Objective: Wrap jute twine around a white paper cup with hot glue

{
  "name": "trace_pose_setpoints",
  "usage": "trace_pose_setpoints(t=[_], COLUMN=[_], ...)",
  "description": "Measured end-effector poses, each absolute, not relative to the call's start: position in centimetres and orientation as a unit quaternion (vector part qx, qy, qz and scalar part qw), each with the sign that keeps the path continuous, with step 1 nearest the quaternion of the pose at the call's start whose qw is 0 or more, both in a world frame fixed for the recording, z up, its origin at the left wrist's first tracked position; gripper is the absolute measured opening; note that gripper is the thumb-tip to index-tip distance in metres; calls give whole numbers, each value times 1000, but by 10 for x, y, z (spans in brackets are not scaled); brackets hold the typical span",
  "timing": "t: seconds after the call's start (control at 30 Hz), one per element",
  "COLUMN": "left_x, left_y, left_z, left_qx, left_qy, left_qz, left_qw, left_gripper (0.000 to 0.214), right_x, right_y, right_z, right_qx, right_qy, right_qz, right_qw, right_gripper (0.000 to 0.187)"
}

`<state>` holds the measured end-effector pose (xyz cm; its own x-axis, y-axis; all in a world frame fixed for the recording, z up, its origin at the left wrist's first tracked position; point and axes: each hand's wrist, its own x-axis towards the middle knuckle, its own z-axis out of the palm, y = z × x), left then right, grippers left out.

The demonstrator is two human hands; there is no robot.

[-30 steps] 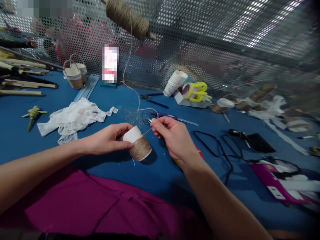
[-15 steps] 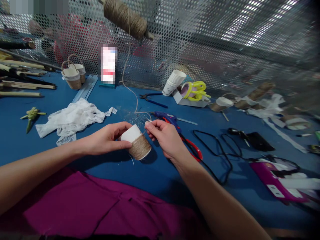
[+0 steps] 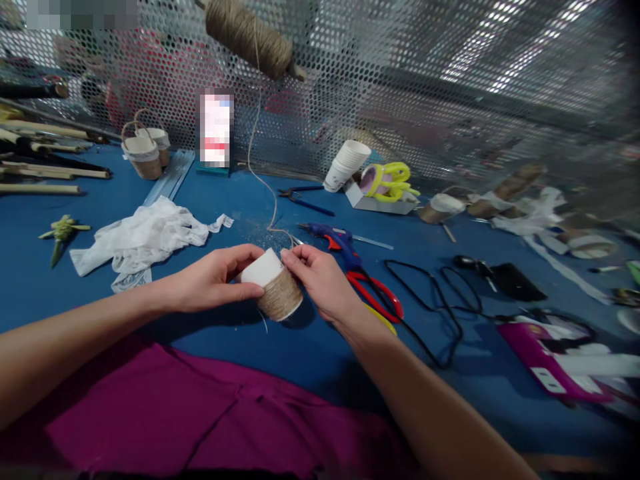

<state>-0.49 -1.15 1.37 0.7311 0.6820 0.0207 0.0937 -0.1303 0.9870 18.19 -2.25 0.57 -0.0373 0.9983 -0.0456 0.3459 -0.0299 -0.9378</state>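
Observation:
Tilted in my left hand (image 3: 220,280) is a white paper cup (image 3: 263,268), its lower part wound with brown twine (image 3: 281,295). My left thumb and fingers are closed around the cup's white part. Close against the cup's right side, my right hand (image 3: 315,273) pinches the jute twine (image 3: 273,213) between thumb and fingertips. That strand runs up from the table to a twine spool (image 3: 249,40) hung on the perforated metal screen. Just beyond my right hand lies a blue glue gun (image 3: 340,241), and scissors with red and yellow handles (image 3: 383,297) are partly hidden by that hand.
White lace (image 3: 145,237) lies bunched at left, near two small twine-wrapped buckets (image 3: 145,157). Blue-handled pliers (image 3: 305,200), stacked paper cups (image 3: 347,163) and yellow scissors (image 3: 395,180) are at the back. A black cord (image 3: 440,293) loops toward a purple power strip (image 3: 537,360).
My right hand has moved left to the cup, drawing the twine in against its side. The left hand and cup stay nearly still. More of the scissors now shows.

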Motion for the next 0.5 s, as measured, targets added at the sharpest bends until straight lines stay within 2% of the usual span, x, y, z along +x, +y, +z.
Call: trace_pose_setpoints(t=[0.5], left_x=[-6], left_y=[-10], left_z=[9], left_qx=[752], left_qy=[278], left_qz=[247], left_qw=[544], left_gripper=[29], right_x=[179], right_y=[-24], right_z=[2], right_qx=[-598], right_qy=[-644], right_qz=[340], right_qw=[334], right_gripper=[30])
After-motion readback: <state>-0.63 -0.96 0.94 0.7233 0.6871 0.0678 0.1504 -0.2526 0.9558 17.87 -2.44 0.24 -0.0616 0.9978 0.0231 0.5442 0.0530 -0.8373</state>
